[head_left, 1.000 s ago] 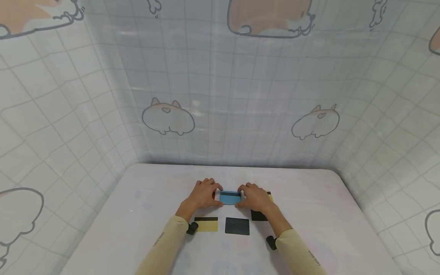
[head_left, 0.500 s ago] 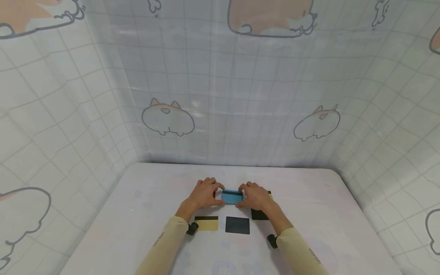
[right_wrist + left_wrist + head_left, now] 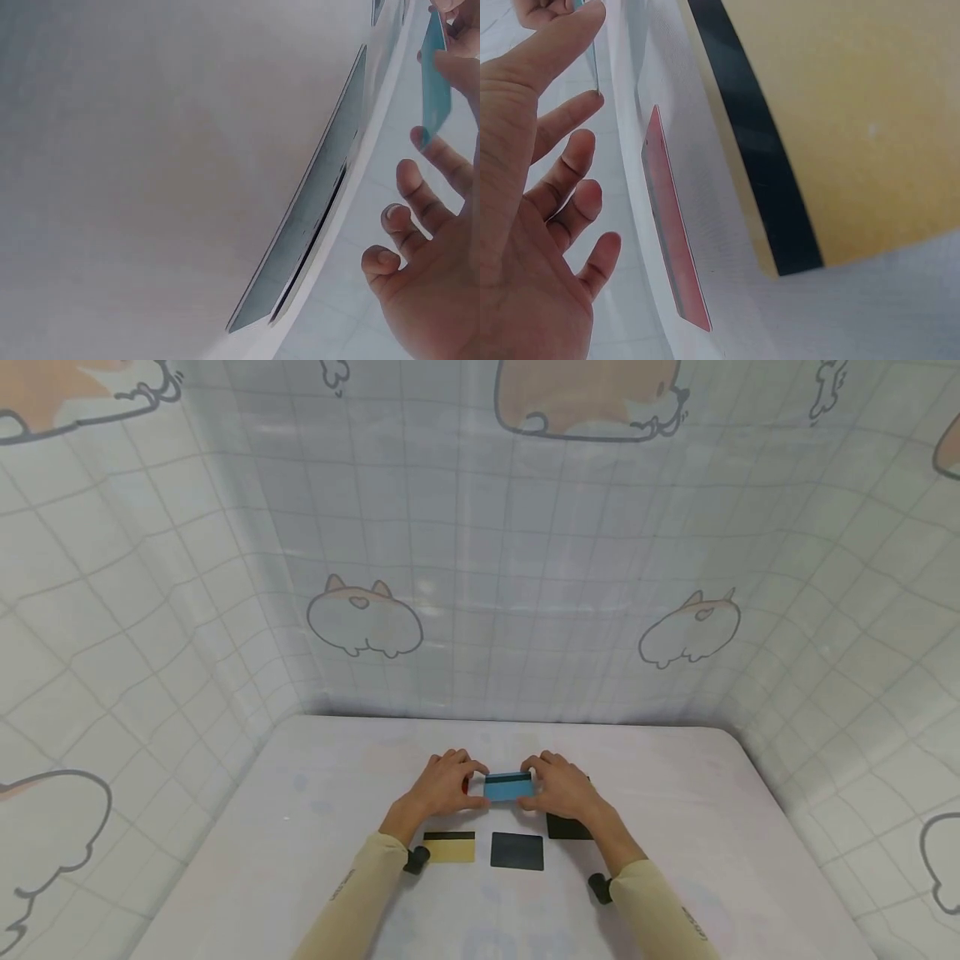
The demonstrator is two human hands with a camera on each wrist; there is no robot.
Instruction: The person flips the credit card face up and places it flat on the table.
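Note:
A light blue card with a dark stripe along its far edge is held up between both hands. My left hand pinches its left end between thumb and index finger. At the right end, the thumb and index finger of my right hand do the same. The right wrist view shows the blue card standing on edge, above the table, with the other fingers spread loosely. Below the left hand, the left wrist view shows a red card, mostly hidden in the head view.
On the white table lie a gold card with a black stripe and a black card beside it. Another black card lies partly under the right forearm. Patterned sheeting surrounds the table at the back and sides.
The blue card has shifted slightly to the right and tilted a little, its right end now higher. The right hand has moved slightly right and away; both hands keep their pinch.

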